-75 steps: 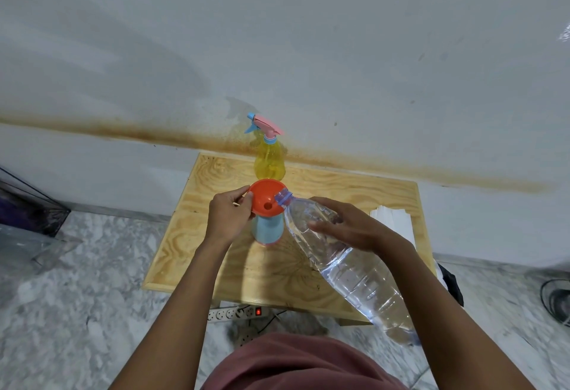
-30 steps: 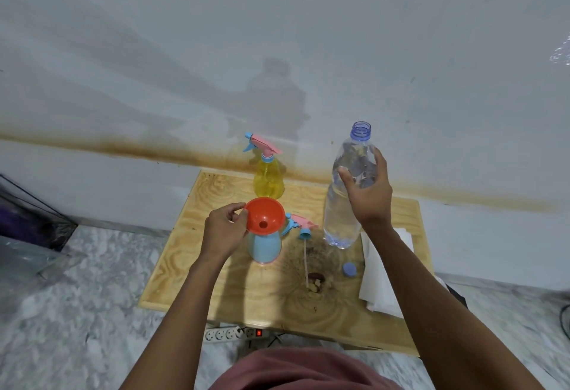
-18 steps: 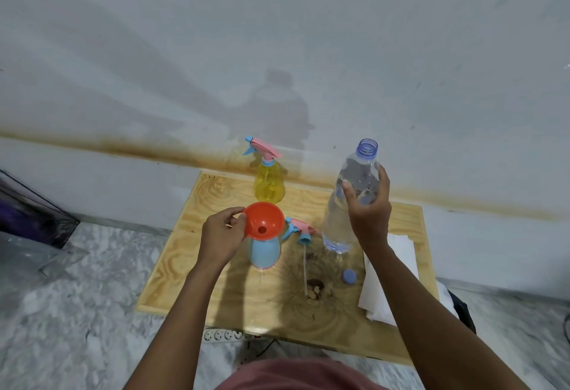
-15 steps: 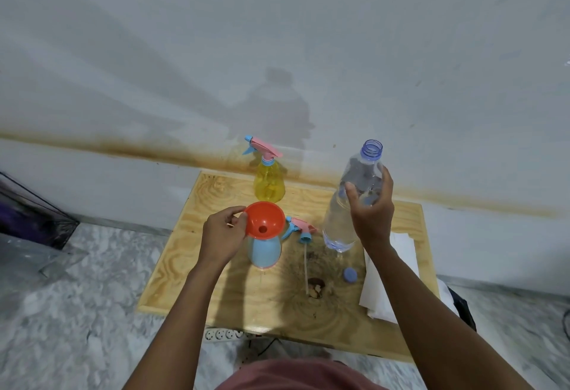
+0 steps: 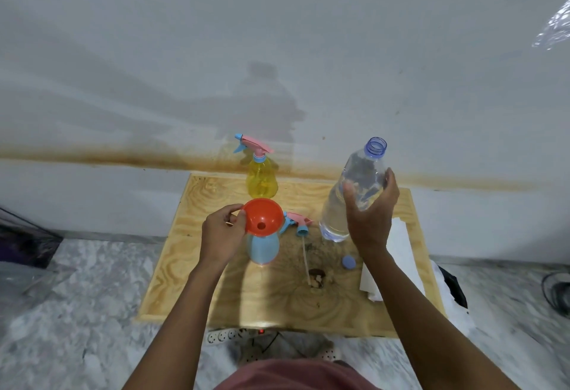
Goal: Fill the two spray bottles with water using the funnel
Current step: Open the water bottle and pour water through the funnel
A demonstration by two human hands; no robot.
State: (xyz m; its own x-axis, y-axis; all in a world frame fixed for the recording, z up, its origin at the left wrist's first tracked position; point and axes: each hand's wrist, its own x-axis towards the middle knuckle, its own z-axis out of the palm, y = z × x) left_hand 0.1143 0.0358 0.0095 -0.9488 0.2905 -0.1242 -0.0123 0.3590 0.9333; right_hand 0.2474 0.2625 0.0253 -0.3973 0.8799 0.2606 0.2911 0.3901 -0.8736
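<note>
Left hand (image 5: 220,235) pinching rim of orange funnel (image 5: 262,216), seated in neck of blue spray bottle (image 5: 262,247) on wooden table (image 5: 185,266). Right hand (image 5: 370,214) wrapped around upper body of water bottle (image 5: 348,201), uncapped, upright. Likely thin-walled, heavy with water, wet-slippery: grip mid-body, squeeze lightly. Loose sprayer head (image 5: 297,223) between. Yellow spray bottle (image 5: 261,180) capped, farthest.

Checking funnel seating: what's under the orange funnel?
The blue spray bottle stands under the orange funnel, whose rim the left hand holds. The funnel bowl covers the bottle's neck, so spout seating can't be seen.
</note>
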